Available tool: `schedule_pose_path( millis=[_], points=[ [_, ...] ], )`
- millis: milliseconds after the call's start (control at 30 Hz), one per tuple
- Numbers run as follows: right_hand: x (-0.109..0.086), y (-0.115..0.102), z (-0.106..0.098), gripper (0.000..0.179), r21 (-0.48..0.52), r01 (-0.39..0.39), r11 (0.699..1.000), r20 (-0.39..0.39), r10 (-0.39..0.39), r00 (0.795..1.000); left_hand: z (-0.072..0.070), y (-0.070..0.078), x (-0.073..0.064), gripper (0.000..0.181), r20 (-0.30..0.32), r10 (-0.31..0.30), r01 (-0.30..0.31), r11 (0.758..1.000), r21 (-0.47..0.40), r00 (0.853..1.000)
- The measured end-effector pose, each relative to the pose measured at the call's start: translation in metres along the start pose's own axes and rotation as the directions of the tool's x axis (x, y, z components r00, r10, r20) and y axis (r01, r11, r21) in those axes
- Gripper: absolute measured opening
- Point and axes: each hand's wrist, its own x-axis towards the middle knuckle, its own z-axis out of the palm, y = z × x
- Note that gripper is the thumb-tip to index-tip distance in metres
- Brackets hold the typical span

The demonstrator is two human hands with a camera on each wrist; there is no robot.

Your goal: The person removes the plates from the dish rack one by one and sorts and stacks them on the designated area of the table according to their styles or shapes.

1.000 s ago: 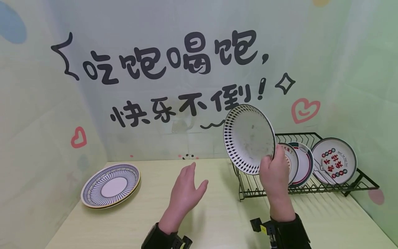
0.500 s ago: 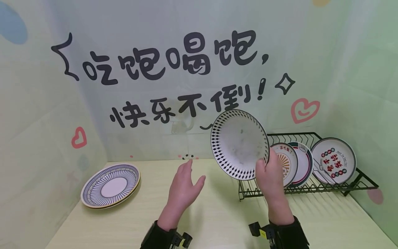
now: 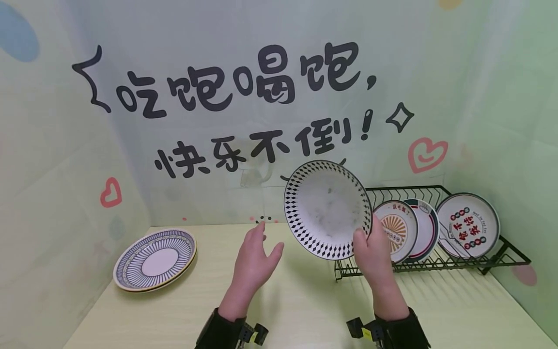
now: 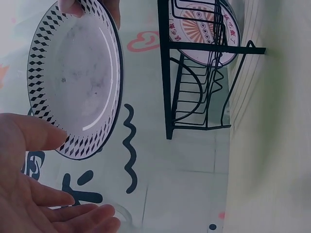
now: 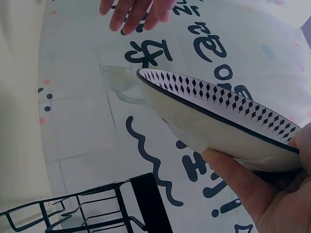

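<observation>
A white plate with a black diamond rim and dark smudges in its middle is held up in the air, its face tilted toward the head camera. My right hand pinches its lower right edge, thumb on the face; in the right wrist view the fingers lie under the plate's back. My left hand hovers just left of the plate with fingers extended and thumb spread, holding nothing. In the left wrist view the thumb overlaps the plate's edge; whether it touches cannot be told.
A black wire dish rack stands at the right, holding a sunburst plate, a dark-rimmed plate and a plate with red characters. Stacked blue-patterned plates sit at left on the pale table. A printed cloth hangs behind.
My right hand has moved the diamond-rimmed plate left and down, away from the rack, uncovering more of the sunburst plate. My left hand has shifted slightly left.
</observation>
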Motion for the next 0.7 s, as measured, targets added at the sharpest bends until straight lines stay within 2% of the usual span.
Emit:
schedule_pose_path(
  millis=[167,333,700],
  points=[
    [-0.0025,0.0003,0.0018,0.042,-0.033,-0.016,0.999,0.022,0.017,1.000,0.0000,-0.0013,0.0005,0.068,-0.001,-0.012,0.012,1.000,-0.029,1.000],
    [-0.0038,-0.0009,0.0019,0.042,-0.008,-0.025,1.000,0.053,0.026,0.998,-0.0006,-0.0039,0.0005,0.068,-0.010,-0.026,0.026,0.999,-0.047,1.000],
    [-0.0021,0.0042,0.0030,0.040,0.024,0.011,1.000,0.087,-0.013,0.996,-0.0008,-0.0045,0.0016,0.068,-0.013,-0.045,0.043,0.994,-0.099,0.999]
  ],
)
